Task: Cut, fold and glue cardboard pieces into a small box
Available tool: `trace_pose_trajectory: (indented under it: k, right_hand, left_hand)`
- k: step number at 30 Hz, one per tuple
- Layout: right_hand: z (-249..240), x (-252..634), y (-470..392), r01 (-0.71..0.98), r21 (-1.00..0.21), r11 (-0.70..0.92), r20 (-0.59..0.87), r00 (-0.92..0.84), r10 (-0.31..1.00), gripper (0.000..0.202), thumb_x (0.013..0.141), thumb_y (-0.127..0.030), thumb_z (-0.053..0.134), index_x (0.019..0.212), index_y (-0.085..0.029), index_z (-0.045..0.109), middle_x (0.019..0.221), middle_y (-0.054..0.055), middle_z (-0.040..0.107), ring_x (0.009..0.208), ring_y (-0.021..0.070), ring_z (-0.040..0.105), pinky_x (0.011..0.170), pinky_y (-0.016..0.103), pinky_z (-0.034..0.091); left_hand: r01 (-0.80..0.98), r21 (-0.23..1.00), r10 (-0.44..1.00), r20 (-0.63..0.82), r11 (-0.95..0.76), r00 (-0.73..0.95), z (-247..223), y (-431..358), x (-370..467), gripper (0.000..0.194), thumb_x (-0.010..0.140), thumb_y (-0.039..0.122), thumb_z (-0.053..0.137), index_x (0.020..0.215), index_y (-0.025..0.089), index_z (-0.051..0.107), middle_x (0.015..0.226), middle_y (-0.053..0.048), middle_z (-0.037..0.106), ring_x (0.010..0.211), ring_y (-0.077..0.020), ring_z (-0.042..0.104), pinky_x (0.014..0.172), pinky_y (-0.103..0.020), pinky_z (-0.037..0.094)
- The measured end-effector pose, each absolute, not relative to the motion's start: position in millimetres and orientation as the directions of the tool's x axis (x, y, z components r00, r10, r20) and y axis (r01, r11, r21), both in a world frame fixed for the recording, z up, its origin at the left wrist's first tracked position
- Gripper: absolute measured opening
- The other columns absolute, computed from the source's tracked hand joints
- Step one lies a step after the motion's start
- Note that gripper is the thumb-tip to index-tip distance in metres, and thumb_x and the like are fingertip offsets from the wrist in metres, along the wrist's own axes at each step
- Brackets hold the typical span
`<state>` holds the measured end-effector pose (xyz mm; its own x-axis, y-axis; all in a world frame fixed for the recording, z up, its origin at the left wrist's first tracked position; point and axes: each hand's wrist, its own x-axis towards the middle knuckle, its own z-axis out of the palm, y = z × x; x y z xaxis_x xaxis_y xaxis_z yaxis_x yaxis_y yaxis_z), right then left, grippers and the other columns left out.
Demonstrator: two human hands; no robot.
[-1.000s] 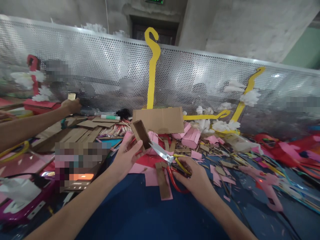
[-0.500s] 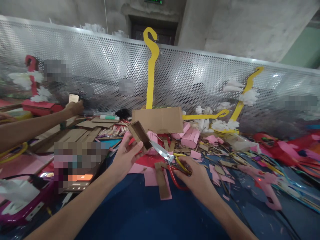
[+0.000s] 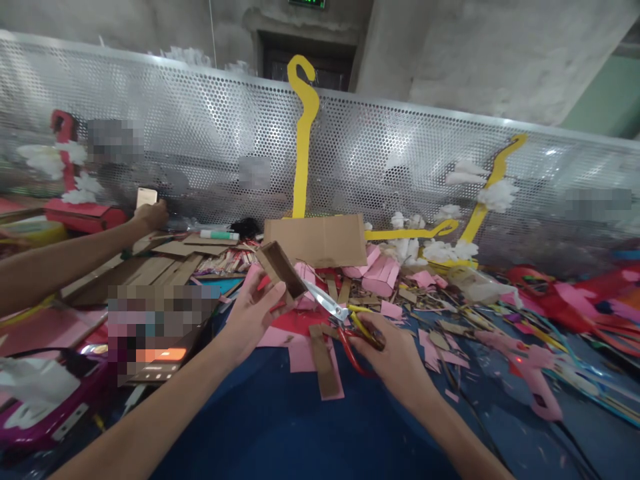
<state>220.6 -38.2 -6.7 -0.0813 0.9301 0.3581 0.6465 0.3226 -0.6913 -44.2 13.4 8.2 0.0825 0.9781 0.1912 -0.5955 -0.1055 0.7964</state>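
My left hand (image 3: pixel 253 313) holds a small folded brown cardboard piece (image 3: pixel 281 268) up above the blue table (image 3: pixel 280 427). My right hand (image 3: pixel 395 357) grips scissors (image 3: pixel 335 312) with red and yellow handles. The silver blades point up and left, and their tips meet the lower edge of the cardboard piece. A loose cardboard strip on pink paper (image 3: pixel 324 363) lies on the table between my hands.
Cardboard and pink paper scraps (image 3: pixel 400 293) litter the table. A larger cardboard sheet (image 3: pixel 317 240) and yellow hook shapes (image 3: pixel 303 133) lean on a perforated metal screen (image 3: pixel 200 147). Another person's arm (image 3: pixel 65 257) reaches in from the left, holding a phone. A pink glue gun (image 3: pixel 535 377) lies at right.
The scissor blades have closed in on the cardboard piece's edge, and my left hand has turned the piece slightly. The other person's hand shifted a little right.
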Motion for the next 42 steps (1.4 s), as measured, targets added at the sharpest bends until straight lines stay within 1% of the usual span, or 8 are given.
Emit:
trace_pose_trajectory:
  k: [3,8,15,19,23,32,36,42]
  right_hand:
    - [-8,224,-34,0.654,-0.698,0.291,0.357,-0.035,0.933,0.029,0.090,-0.036,0.065,0.114,-0.020,0.068,0.109,0.009,0.078,0.098,0.0272,0.074,0.085,0.038,0.056]
    - [-12,237,-23,0.809,-0.550,0.207,0.336,-0.012,0.942,0.029,0.089,-0.037,0.067,0.111,-0.019,0.070,0.107,0.012,0.079,0.097,0.0305,0.075,0.082,0.042,0.057]
    - [-15,239,-22,0.853,-0.453,0.259,0.381,-0.078,0.921,0.021,0.092,-0.028,0.064,0.109,-0.017,0.069,0.109,0.014,0.074,0.104,0.0324,0.069,0.092,0.048,0.052]
    - [-7,211,-43,0.842,-0.361,0.400,0.442,-0.224,0.869,0.017,0.100,-0.028,0.057,0.111,-0.022,0.068,0.118,0.012,0.068,0.114,0.0304,0.061,0.100,0.048,0.045]
    - [-5,177,-61,0.809,-0.280,0.517,0.330,-0.424,0.843,0.026,0.091,-0.035,0.072,0.113,-0.021,0.067,0.116,0.010,0.069,0.109,0.0329,0.061,0.100,0.052,0.043]
    - [-9,182,-59,0.793,-0.388,0.470,0.262,-0.394,0.881,0.041,0.090,-0.002,0.053,0.126,-0.018,0.062,0.113,0.010,0.070,0.107,0.0277,0.061,0.099,0.043,0.043]
    - [-8,179,-64,0.774,-0.375,0.510,0.232,-0.455,0.860,0.015,0.095,-0.016,0.063,0.109,-0.020,0.065,0.116,0.009,0.068,0.110,0.0286,0.059,0.100,0.046,0.042]
    - [1,175,-72,0.711,-0.544,0.445,0.111,-0.465,0.878,0.017,0.089,-0.020,0.077,0.098,-0.023,0.063,0.104,0.002,0.068,0.098,0.0228,0.061,0.088,0.036,0.047]
  left_hand:
    - [-0.618,0.784,0.990,0.128,-0.063,0.061,13,13,-45,0.042,0.080,0.025,0.086,0.116,0.023,0.066,0.116,-0.007,0.077,0.102,-0.0270,0.076,0.092,-0.044,0.061]
    - [-0.656,0.750,0.992,-0.003,0.089,0.130,18,12,-48,0.028,0.086,0.030,0.077,0.110,0.020,0.066,0.105,-0.008,0.078,0.102,-0.0310,0.077,0.089,-0.045,0.063]
    - [-0.574,0.807,0.981,-0.033,0.138,0.191,14,9,-46,0.030,0.088,0.036,0.075,0.110,0.019,0.065,0.104,-0.012,0.077,0.093,-0.0301,0.078,0.077,-0.041,0.064]
    - [-0.489,0.862,0.979,-0.039,0.135,0.202,10,5,-41,0.036,0.083,0.037,0.081,0.110,0.019,0.065,0.095,-0.011,0.077,0.078,-0.0263,0.077,0.068,-0.036,0.063]
    - [-0.459,0.885,0.985,-0.001,0.083,0.175,7,4,-39,0.038,0.080,0.034,0.085,0.110,0.018,0.068,0.092,-0.009,0.077,0.072,-0.0224,0.074,0.064,-0.034,0.063]
    - [-0.410,0.910,0.983,0.012,0.065,0.184,5,3,-36,0.040,0.080,0.037,0.085,0.111,0.017,0.070,0.104,-0.013,0.078,0.080,-0.0250,0.076,0.065,-0.035,0.064]
    - [-0.402,0.914,0.987,0.016,0.050,0.158,6,3,-36,0.036,0.080,0.036,0.084,0.108,0.018,0.070,0.095,-0.010,0.077,0.077,-0.0237,0.075,0.064,-0.035,0.065]
    - [-0.386,0.921,0.985,0.019,0.050,0.172,7,3,-35,0.031,0.084,0.038,0.081,0.106,0.018,0.071,0.101,-0.011,0.079,0.074,-0.0210,0.074,0.064,-0.034,0.064]
